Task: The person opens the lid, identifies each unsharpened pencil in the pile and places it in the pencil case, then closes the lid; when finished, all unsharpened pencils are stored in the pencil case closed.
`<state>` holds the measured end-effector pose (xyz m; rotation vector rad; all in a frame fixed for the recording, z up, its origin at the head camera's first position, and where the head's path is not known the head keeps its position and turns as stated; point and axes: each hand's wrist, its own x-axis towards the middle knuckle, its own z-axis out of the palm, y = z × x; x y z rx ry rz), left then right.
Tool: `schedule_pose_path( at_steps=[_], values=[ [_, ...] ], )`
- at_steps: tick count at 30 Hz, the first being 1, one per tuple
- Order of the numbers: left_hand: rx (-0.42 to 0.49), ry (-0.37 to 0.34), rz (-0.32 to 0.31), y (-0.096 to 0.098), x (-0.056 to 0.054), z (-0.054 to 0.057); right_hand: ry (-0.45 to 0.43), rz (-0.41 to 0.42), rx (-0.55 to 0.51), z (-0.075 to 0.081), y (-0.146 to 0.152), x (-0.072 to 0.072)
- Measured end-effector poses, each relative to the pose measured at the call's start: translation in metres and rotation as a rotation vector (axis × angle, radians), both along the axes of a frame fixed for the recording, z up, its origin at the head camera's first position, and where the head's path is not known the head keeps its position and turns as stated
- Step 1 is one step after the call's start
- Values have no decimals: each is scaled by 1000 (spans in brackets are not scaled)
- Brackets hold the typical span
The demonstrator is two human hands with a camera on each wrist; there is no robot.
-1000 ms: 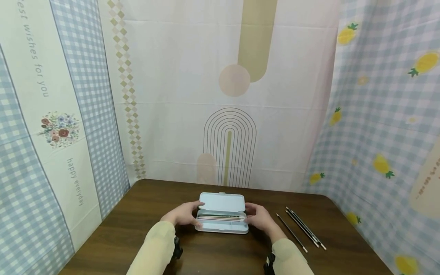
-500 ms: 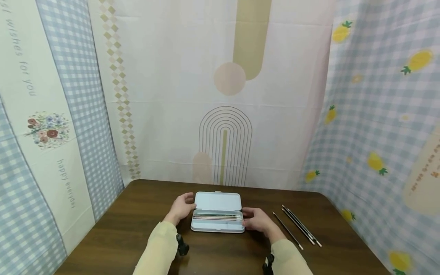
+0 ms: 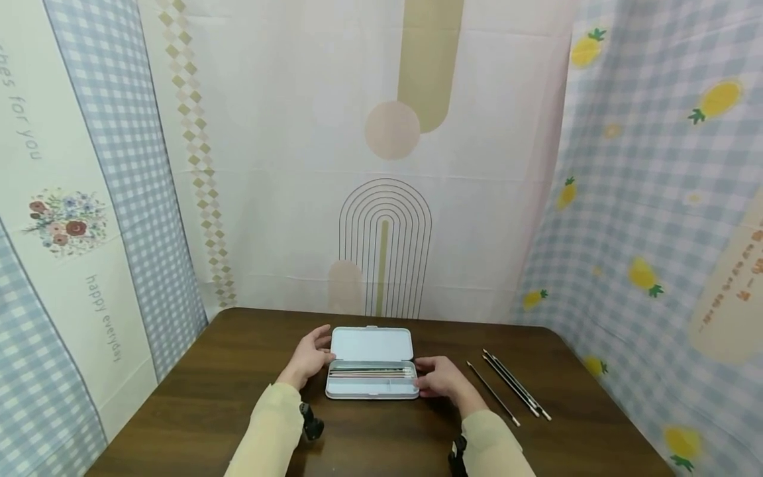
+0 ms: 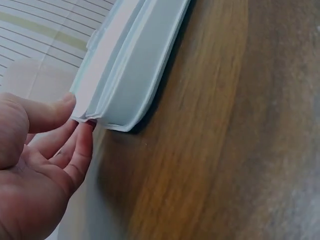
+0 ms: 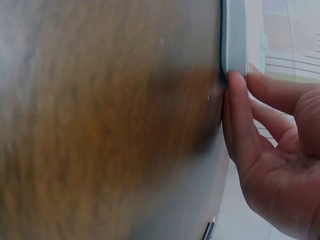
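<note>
A pale blue pencil case (image 3: 357,390) lies on the table with its lid (image 3: 372,344) swung back, away from me. Several pencils (image 3: 368,373) lie side by side in the rear compartment; the front one is divided. At the case's left end, my left hand (image 3: 308,358) pinches the lid's corner near the hinge. In the left wrist view, its thumb is on one side of the lid edge and its fingers on the other. My right hand (image 3: 440,377) grips the opposite end, fingers against the end wall and thumb at the top rim, as the right wrist view shows.
Right of the case, a dark pencil (image 3: 493,393) lies slantwise on the brown table (image 3: 250,344). Beside it is a small bundle of similar pencils (image 3: 516,384) with white tips. Printed curtains (image 3: 286,132) hang close behind the table and along both sides.
My left hand has shifted back from the case's left end to the lid's corner. My right hand stays at the right end. The whole head view has drifted slightly.
</note>
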<state>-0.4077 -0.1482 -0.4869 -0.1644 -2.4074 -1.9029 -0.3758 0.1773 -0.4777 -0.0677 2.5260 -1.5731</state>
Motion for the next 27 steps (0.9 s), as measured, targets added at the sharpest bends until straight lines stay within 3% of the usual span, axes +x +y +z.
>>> schedule_pose_path(
  at_steps=[6,12,21,27],
  values=[
    [35,44,43,-6,-4,-4,3,-11,10,1,-7,2],
    [-42,73,84,-4,-7,-4,-6,-25,14,2,-8,4],
    [-236,253,81,4,-10,-2,-23,-59,-21,0,-6,6],
    [-304,370,45,4,-4,11,-16,-74,-54,-1,-6,6]
  ],
)
